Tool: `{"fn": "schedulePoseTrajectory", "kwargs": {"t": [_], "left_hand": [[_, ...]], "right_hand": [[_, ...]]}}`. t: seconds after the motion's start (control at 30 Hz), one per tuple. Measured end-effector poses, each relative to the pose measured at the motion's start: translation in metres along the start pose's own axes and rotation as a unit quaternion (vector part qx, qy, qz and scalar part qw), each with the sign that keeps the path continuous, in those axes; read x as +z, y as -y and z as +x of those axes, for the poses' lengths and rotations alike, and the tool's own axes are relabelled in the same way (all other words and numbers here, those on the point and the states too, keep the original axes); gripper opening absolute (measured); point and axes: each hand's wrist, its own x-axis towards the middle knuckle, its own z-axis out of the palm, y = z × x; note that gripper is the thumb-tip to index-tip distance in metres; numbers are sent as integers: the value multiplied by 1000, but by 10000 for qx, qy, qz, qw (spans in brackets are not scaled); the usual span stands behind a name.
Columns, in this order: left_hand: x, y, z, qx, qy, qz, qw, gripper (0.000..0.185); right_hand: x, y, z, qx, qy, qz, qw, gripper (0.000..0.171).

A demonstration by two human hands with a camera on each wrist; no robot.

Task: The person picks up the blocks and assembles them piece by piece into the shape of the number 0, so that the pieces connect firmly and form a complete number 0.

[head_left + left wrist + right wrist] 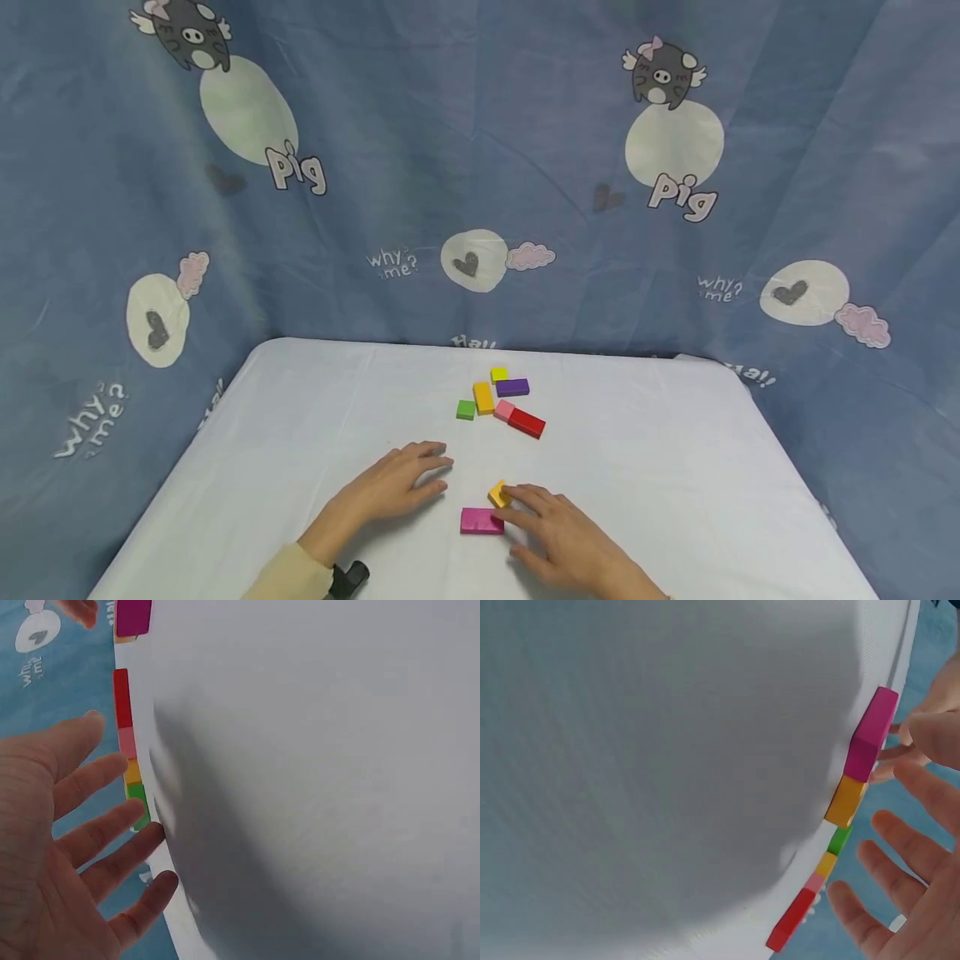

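My left hand (420, 475) lies flat on the white table (285, 417) with its fingers straight, holding nothing; in the left wrist view its fingers (105, 825) are spread. My right hand (525, 510) rests to its right, fingers extended. Its index fingertip touches a small orange block (498, 494), and its thumb lies against a magenta block (480, 521). The right wrist view shows the magenta block (870, 735) and the orange block (846, 801) next to the spread fingers (900, 855).
Further back lies a cluster of blocks: yellow (498, 374), purple (512, 387), orange (483, 397), green (466, 409), pink (504, 409) and red (527, 422). A blue pig-print curtain (480, 167) closes in the table on three sides.
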Motion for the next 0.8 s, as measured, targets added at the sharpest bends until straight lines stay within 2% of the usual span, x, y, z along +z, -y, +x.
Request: {"fn": "schedulePoseTrajectory", "kwargs": {"t": [0.1,0.3,0.47,0.6,0.8], "left_hand": [[0,3,7,-19,10,114,9999,42],[-1,9,26,88,-201,435,9988,50],[0,11,41,22,-163,661,9977,55],[1,12,52,-62,-190,707,9973,56],[5,12,63,-13,-186,883,9959,56]], "right_hand": [[0,1,0,50,133,-33,9999,53],[3,0,0,-27,254,-183,9995,56],[5,0,0,1,423,-176,9989,54],[5,0,1,-46,439,-181,9989,54],[6,0,-1,-107,365,-194,9991,55]]}}
